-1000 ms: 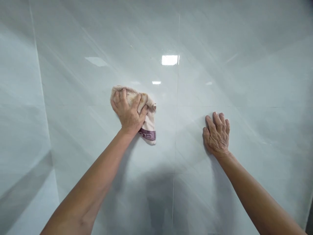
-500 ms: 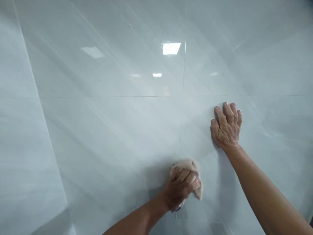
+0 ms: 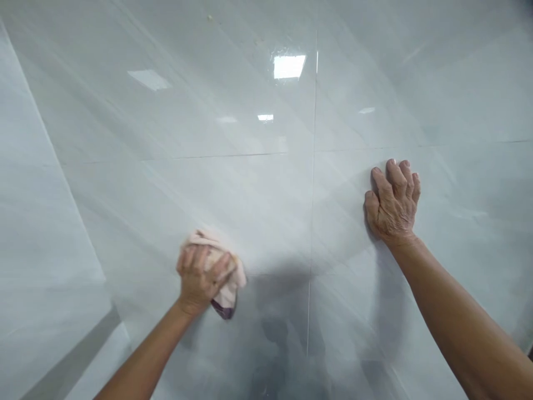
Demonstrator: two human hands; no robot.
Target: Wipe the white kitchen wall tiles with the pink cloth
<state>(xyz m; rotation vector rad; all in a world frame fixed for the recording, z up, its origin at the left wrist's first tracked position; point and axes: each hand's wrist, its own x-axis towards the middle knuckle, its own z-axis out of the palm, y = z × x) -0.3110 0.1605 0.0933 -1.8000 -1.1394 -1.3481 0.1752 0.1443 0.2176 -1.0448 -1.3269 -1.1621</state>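
My left hand (image 3: 196, 280) grips a bunched, pale pink cloth (image 3: 227, 291) with a dark purple edge and presses it on the glossy grey tiled wall (image 3: 250, 205). Part of the cloth sticks out past my fingers to the right and below. Farther right, my right hand (image 3: 393, 203) rests on the same wall, fingers spread and slightly bent, with nothing held in it. Its fingertips lie a little below a horizontal tile joint.
Thin joints (image 3: 313, 211) divide the large marbled tiles. Bright ceiling lights (image 3: 289, 66) reflect in the upper part. At the left, another tiled wall (image 3: 37, 222) meets this one in a corner. A small yellowish speck (image 3: 210, 18) shows near the top.
My left hand has swept the cloth up and to the left across the tiles. My right hand stays on the wall, while the view has shifted slightly.
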